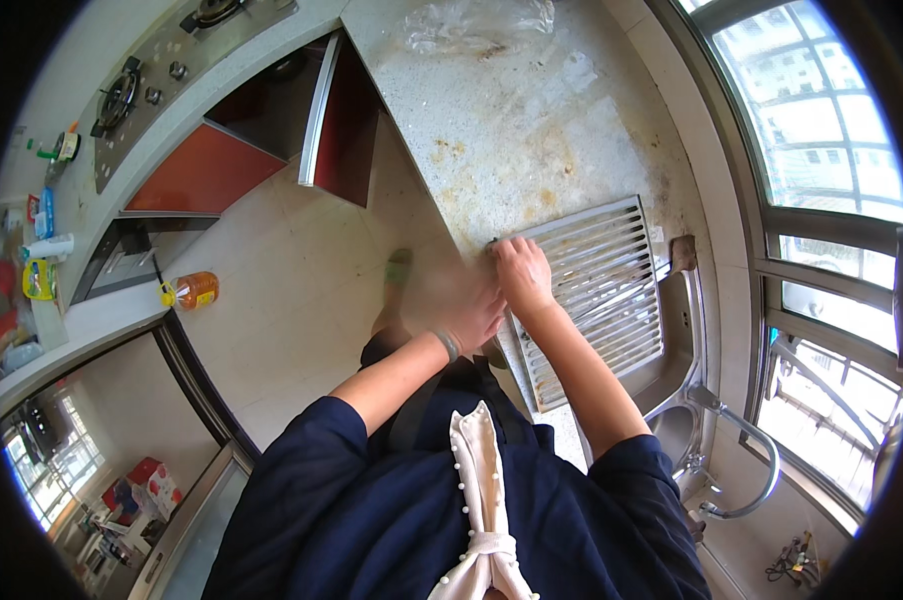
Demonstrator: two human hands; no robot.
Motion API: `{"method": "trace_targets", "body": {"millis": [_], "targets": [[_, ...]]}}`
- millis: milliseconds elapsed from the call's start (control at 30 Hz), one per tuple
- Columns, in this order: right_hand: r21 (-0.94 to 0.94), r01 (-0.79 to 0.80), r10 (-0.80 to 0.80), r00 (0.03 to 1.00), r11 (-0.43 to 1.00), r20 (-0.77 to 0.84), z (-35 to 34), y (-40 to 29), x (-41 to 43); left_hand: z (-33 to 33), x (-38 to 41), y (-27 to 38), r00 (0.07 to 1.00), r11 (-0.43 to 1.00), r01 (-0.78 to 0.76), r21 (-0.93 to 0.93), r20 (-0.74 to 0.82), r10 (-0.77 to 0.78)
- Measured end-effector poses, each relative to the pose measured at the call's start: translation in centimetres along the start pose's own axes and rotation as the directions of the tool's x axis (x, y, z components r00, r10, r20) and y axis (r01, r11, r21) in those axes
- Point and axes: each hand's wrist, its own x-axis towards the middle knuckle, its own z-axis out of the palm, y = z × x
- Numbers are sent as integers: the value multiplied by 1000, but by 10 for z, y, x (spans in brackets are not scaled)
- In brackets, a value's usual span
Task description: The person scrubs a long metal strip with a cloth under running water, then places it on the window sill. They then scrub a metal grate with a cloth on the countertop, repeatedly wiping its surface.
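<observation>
My right hand (522,274) is at the counter's front edge, by the upper left corner of a slatted metal rack (594,300); its fingers curl down, and a small dark bit shows at their tips. Just left of it and lower is my left hand (477,319), fingers stretched out near the right wrist, in front of the counter edge. A bracelet (447,346) circles the left wrist. The rack lies partly over a steel sink (680,322) and bears brown stains. Whether either hand holds anything is hard to see.
The stained countertop (511,150) bears crumpled clear plastic (477,26) at its far end. A cabinet door (342,127) stands ajar at the left. An oil bottle (196,290) is on the floor. A curved faucet (770,457) rises by the sink; a gas stove (147,94) is farther left.
</observation>
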Motion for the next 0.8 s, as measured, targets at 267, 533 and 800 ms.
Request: {"method": "trace_targets", "body": {"millis": [267, 533, 800], "targets": [[-33, 57, -55, 997, 998, 57, 8, 10, 1, -2, 1, 2, 999, 1000, -2, 27, 47, 1], [46, 69, -71, 997, 997, 44, -13, 7, -23, -1, 2, 2, 993, 998, 55, -5, 101, -54], [-32, -248, 246, 967, 968, -62, -30, 75, -57, -4, 5, 2, 1000, 1000, 15, -14, 26, -14]]}}
